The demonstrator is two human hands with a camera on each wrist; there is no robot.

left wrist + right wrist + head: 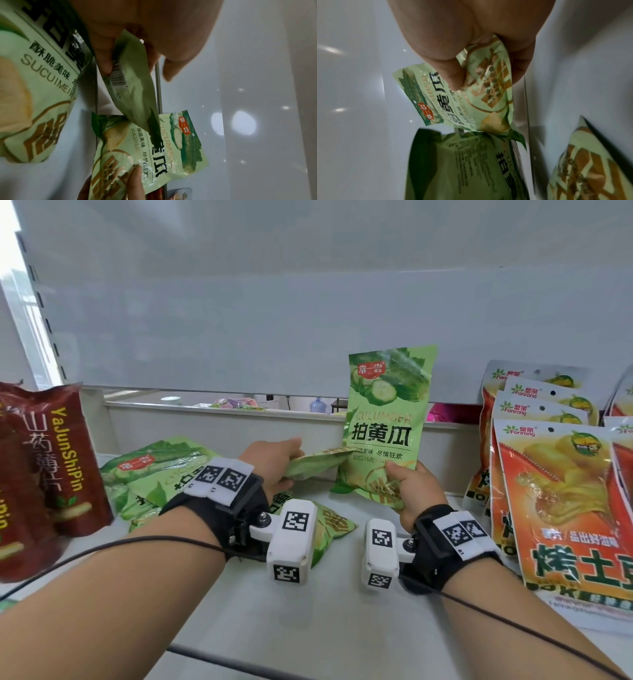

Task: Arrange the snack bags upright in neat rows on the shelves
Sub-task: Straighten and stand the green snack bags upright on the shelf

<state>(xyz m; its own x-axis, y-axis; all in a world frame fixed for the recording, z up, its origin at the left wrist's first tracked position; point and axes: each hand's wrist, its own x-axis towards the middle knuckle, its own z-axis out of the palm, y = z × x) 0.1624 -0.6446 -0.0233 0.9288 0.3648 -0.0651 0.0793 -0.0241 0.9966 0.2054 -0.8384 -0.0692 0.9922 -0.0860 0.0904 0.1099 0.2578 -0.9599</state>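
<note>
My right hand (407, 484) pinches the lower part of a green cucumber snack bag (385, 412) and holds it upright over the white shelf (308, 604). The right wrist view shows thumb and fingers (453, 75) pinching that upright bag (453, 106). My left hand (277, 460) grips a second green bag (317, 462) that lies edge-on, pointing right toward the upright one. In the left wrist view this second bag (133, 83) is pinched by my fingers (104, 59), with the upright bag (154, 155) beyond. More green bags (161, 470) lie flat on the shelf at the left.
Dark red snack bags (48, 474) stand at the left end of the shelf. Orange potato snack bags (555, 491) stand in rows at the right. A white back panel (308, 320) rises behind, with a low rail (222, 409) under it.
</note>
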